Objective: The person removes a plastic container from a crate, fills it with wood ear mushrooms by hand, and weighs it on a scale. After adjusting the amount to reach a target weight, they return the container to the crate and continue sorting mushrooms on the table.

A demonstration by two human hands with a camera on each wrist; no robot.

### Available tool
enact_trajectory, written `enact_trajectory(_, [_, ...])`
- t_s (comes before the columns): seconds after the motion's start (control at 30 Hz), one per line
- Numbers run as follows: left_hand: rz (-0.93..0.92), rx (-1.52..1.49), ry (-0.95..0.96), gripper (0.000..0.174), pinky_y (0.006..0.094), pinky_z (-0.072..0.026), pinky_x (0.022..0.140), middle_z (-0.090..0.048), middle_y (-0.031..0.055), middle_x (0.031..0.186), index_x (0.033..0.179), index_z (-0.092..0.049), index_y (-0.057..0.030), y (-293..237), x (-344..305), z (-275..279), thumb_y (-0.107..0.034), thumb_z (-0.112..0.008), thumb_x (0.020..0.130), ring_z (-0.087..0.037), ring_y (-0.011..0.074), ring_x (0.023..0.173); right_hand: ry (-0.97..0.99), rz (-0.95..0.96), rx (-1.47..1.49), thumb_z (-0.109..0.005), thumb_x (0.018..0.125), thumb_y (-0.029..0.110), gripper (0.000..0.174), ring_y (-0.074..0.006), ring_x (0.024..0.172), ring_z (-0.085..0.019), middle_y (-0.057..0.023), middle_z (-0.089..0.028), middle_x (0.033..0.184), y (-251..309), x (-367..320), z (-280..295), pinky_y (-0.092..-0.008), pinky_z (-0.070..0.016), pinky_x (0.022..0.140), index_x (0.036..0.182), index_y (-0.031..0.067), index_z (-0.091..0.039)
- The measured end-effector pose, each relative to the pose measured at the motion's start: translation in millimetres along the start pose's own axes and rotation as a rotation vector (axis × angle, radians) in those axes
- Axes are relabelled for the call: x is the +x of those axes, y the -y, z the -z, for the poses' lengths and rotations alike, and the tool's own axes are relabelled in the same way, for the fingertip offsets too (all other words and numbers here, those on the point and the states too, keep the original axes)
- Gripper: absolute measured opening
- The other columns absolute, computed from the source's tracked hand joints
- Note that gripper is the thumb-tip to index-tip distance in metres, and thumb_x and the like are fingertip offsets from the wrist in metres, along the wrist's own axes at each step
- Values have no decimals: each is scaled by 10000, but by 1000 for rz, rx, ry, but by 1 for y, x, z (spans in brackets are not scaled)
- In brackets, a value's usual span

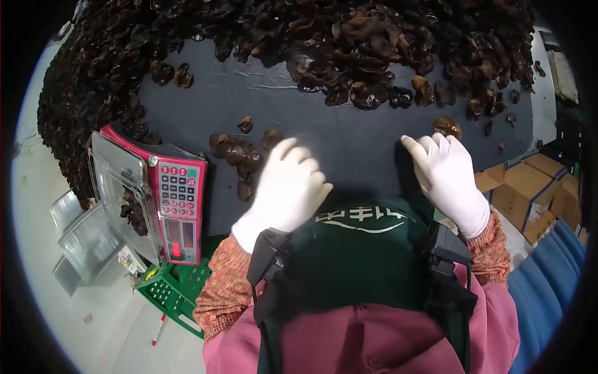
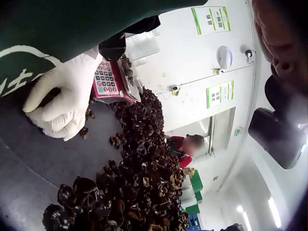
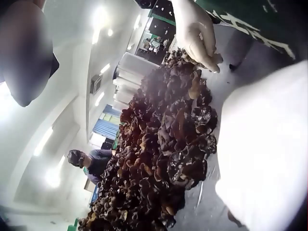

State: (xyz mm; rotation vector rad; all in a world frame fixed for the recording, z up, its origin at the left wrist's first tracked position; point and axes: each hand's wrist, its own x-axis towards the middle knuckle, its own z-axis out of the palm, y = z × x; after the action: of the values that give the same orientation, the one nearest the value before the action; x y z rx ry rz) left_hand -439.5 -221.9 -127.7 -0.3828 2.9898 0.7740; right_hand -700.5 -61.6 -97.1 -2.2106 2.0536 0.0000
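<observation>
My left hand, in a white glove, is over the dark table beside several brown, ear-shaped fungus pieces. Its fingers bend loosely, with no held piece visible; the left wrist view shows the same hand with its thumb apart from the fingers. On the other side, my gloved right hand is near the table's front edge, fingers loosely bent, just below a brown piece. Nothing shows in its grasp, though its palm is hidden. The right wrist view has it large and blurred.
A large fungus heap spans the table's far side and curves down the left. A red scale stands left of my left hand, above a green crate. Cardboard boxes are at right. Other people are beyond the heap.
</observation>
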Motion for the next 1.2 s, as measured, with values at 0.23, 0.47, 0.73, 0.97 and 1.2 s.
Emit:
enact_trajectory(0.23, [144,-121,-208,206,493,-445,1118,-655,28,749,705,-680,-85,4,-5,24,-119,-868,783,-684,246,975,-470,-153,163,-763,804,124,365,-238,856,-627,-46,-624,952,-4,57,-27,-370,-504,754,1162,82,-706])
enact_trajectory(0.47, [277,-59,-375,136,410,-519,972,-690,68,911,924,-707,-61,7,32,21,-67,-814,841,-662,284,939,-493,-165,222,-735,798,114,120,-244,807,-642,-46,-599,869,-3,82,-50,-381,-511,716,908,128,-688])
enact_trajectory(0.73, [305,108,-494,499,372,-577,808,-669,121,1167,1302,-649,-107,17,93,-6,-122,-835,839,-705,317,933,-613,-329,482,-753,865,123,226,-251,749,-664,-66,-638,835,5,58,-55,-362,-514,652,1089,122,-732])
enact_trajectory(0.97, [405,-522,-516,162,282,-528,765,-687,65,948,1055,-699,-24,29,71,-4,43,-703,907,-653,149,806,-497,-316,149,-759,895,252,332,-232,683,-649,-33,-637,795,-5,82,-63,-362,-517,642,1204,143,-702])
enact_trajectory(1.2, [473,-561,-389,175,253,-530,795,-700,47,967,1076,-706,-8,19,38,20,55,-697,913,-656,108,841,-363,-645,1214,-683,987,213,183,-108,672,-617,-42,-687,778,-12,89,-26,-284,-501,671,952,36,-710])
